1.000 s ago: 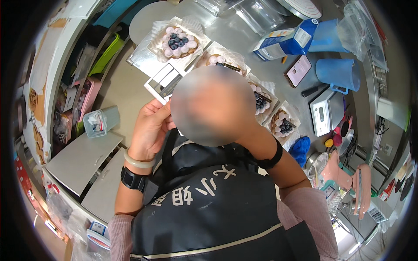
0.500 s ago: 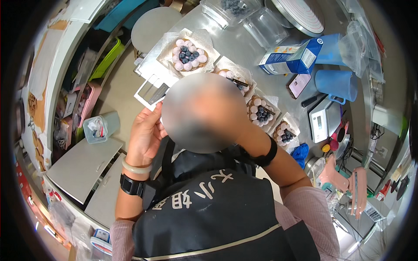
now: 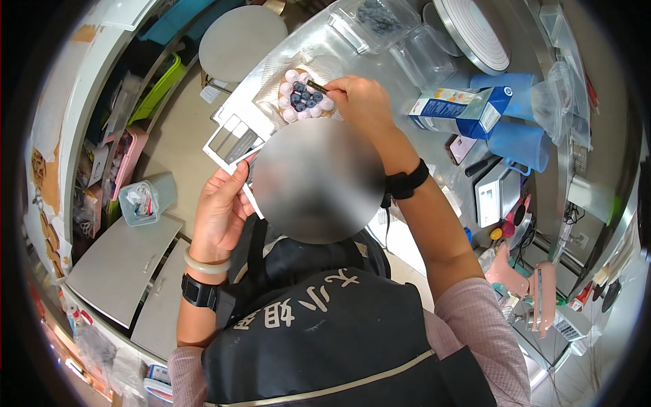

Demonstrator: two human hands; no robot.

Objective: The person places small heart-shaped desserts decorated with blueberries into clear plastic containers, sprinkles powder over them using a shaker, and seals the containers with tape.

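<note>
My left hand (image 3: 220, 210) grips a white flat holder (image 3: 218, 157) with window-like openings and dark strips in it. Part of that holder disappears behind a round blurred patch. Over the worktop, my right hand (image 3: 363, 102) pinches a small dark strip (image 3: 317, 87) by one end. The strip lies at the top of a tart (image 3: 303, 98), against its blueberries, which sit inside a ring of pale pink piped dollops. Crinkled paper (image 3: 327, 66) surrounds the tart. Whether the strip rests on the fruit or hovers just above, I cannot tell.
Clear plastic tubs (image 3: 380, 20), one with blueberries, stand at the back of the metal worktop. To the right are a blue and white carton (image 3: 458, 112), blue jugs (image 3: 519, 146), a phone (image 3: 461, 148) and a scale (image 3: 498, 193). A pink mixer (image 3: 542, 292) stands lower right.
My right hand has come out from behind the blurred patch and reached forward to the far tart with the dark strip. My left hand still holds the white holder. The nearer tarts are now hidden.
</note>
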